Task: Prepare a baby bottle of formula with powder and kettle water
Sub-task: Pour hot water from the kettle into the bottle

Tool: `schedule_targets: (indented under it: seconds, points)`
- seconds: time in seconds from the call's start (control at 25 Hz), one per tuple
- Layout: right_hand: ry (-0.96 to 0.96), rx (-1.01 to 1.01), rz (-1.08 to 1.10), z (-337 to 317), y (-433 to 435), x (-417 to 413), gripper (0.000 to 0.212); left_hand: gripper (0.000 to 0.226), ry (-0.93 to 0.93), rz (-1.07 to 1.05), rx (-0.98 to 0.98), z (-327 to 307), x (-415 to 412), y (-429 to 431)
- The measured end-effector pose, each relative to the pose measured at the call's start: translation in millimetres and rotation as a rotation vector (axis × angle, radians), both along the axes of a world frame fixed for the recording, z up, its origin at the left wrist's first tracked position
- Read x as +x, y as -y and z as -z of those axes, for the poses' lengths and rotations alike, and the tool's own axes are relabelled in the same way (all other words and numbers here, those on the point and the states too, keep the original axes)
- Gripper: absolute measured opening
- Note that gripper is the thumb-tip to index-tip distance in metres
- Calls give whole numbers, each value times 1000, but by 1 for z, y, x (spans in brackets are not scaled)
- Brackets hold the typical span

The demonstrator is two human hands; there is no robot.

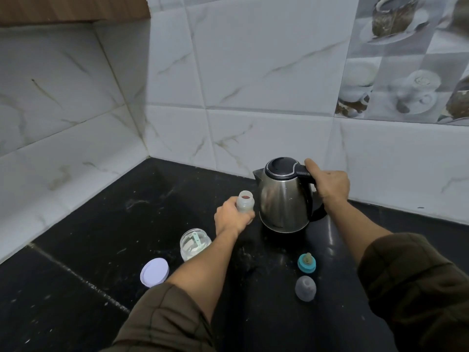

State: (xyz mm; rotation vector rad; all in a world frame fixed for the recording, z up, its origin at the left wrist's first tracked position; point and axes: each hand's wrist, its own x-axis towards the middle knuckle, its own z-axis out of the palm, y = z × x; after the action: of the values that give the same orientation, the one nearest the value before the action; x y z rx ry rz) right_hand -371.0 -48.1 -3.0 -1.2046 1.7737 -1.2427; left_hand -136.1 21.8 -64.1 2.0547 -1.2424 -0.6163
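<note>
Black stone countertop [106, 224] set into a corner of white marble-patterned wall tiles [253, 72], seen from above. At the lower edge of the frame, two brown sleeves [162, 323] were pushed back from bare forearms. Lower right of centre: a clear domed cap [305, 288] lay on the counter, and just above it stood a teal screw ring with its teat [306, 262] pointing up. Lower left of centre: a white lid [154, 272] lay flat, apart from an open glass jar [195, 243] that held pale powder and a light green scoop. At centre, the left hand [232, 217] gripped the baby bottle [245, 201], its fingers curled round the lower body. The bottle stood upright and uncapped on the counter, just left of the kettle [284, 196] and below its spout. The steel kettle stood upright with its black lid closed. The right hand [330, 184] held the black handle, fingers wrapped round the grip and the thumb laid along its top toward the lid. Upper right: decorative tiles [406, 59] printed with cups. Upper left: the edge of a wooden cabinet [71, 7].
</note>
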Motion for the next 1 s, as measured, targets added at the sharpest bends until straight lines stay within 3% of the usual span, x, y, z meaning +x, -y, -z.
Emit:
schedule_targets:
  seconds: [0.4,1.0]
  points:
    - [-228,-95,29,-61,-4,-10,65,45,136,47,-32,-34,-1,27]
    - [-497,-125,-17,-83,-22,-7,66,45,155,110,-44,-39,-9,29]
